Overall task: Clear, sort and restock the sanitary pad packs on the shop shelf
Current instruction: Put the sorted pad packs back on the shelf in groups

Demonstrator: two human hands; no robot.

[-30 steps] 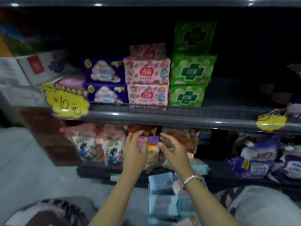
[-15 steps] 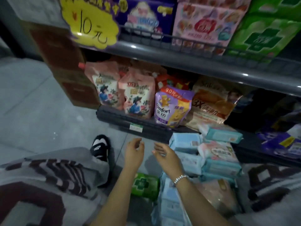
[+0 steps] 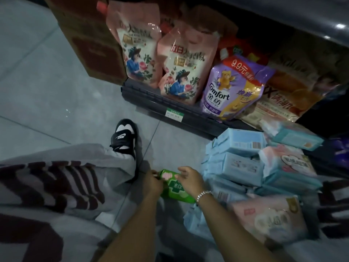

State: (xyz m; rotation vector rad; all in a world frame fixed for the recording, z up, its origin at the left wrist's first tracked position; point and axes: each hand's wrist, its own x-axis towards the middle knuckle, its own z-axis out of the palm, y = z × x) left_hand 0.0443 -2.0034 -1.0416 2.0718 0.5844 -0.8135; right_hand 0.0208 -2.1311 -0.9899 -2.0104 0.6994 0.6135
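A green pad pack (image 3: 174,188) with a white cross lies low over the floor between my hands. My left hand (image 3: 153,183) grips its left end, fingers curled round the edge. My right hand (image 3: 189,179) holds its right side from above, a silver bracelet on that wrist. To the right, a heap of light blue pad packs (image 3: 236,154) and pink pad packs (image 3: 268,222) is piled on the floor in front of the bottom shelf (image 3: 170,108).
Pink refill pouches (image 3: 181,67), a purple Comfort pouch (image 3: 230,87) and an orange pouch (image 3: 283,95) stand on the bottom shelf. A brown carton (image 3: 94,44) stands left of it. My knee in patterned cloth (image 3: 47,186) and a black slipper (image 3: 124,137) are at the left.
My view has dropped from the upper shelves to the floor. Both hands came down from the purple pouch on the bottom shelf and took hold of the green pack.
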